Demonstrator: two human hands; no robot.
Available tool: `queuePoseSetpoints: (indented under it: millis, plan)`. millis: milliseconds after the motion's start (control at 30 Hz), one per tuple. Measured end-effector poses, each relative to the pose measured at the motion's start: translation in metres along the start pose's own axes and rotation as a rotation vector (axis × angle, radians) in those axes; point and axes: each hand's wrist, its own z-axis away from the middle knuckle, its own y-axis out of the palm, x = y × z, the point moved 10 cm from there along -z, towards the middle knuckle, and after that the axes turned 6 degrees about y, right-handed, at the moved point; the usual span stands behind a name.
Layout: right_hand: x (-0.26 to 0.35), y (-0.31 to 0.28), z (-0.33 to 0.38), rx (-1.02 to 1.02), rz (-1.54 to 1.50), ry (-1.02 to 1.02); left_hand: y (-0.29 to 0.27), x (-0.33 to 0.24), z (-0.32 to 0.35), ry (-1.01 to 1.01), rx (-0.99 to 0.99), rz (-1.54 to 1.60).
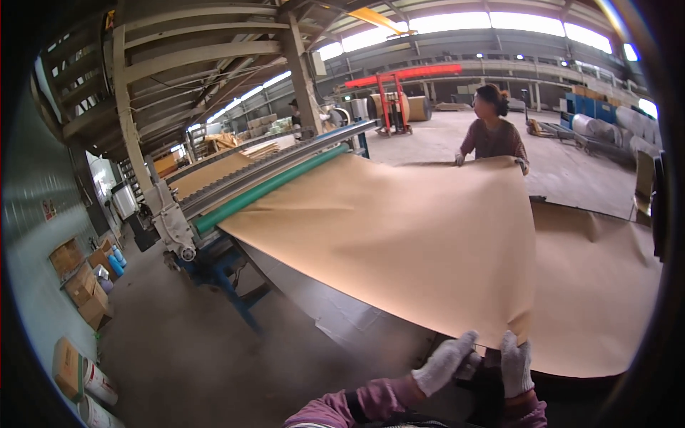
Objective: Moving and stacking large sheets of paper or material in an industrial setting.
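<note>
A wide sheet of brown paper (399, 235) stretches from a machine with a green roller (278, 187) toward me. Its near right corner is in my gloved right hand (516, 365), with the fingers over the edge. Just left of it, my gloved left hand (446, 365) pinches the same near edge; its fingertips are partly hidden. Across the sheet, a co-worker (492, 128) in a dark patterned top has both gloved hands at the far edge. A second brown sheet (596, 292) lies beyond the first on the right.
The machine's metal end housing (175, 225) and blue legs (232, 285) stand at left. Cardboard boxes (85, 292) and white buckets (98, 381) line the left wall. A red lifting frame (391, 103) and large paper rolls (419, 108) are at the back. Wrapped rolls (596, 128) sit far right.
</note>
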Motion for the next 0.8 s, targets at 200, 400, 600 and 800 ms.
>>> queuePoseSetpoints:
  millis: [200, 400, 600, 800]
  plan:
    - [0.008, -0.054, 0.034, -0.181, 0.089, 0.001, -0.088, -0.062, 0.016, 0.219, -0.238, 0.077]
    - [-0.032, -0.166, 0.032, -0.342, -0.03, -0.007, -0.132, -0.092, 0.035, 0.255, -0.312, -0.015]
    - [0.06, -0.18, 0.049, -0.332, 0.06, -0.155, -0.146, -0.115, 0.035, 0.367, -0.372, -0.036]
    - [0.061, -0.251, 0.055, -0.5, 0.123, 0.146, -0.171, -0.133, 0.007, 0.358, -0.356, 0.058]
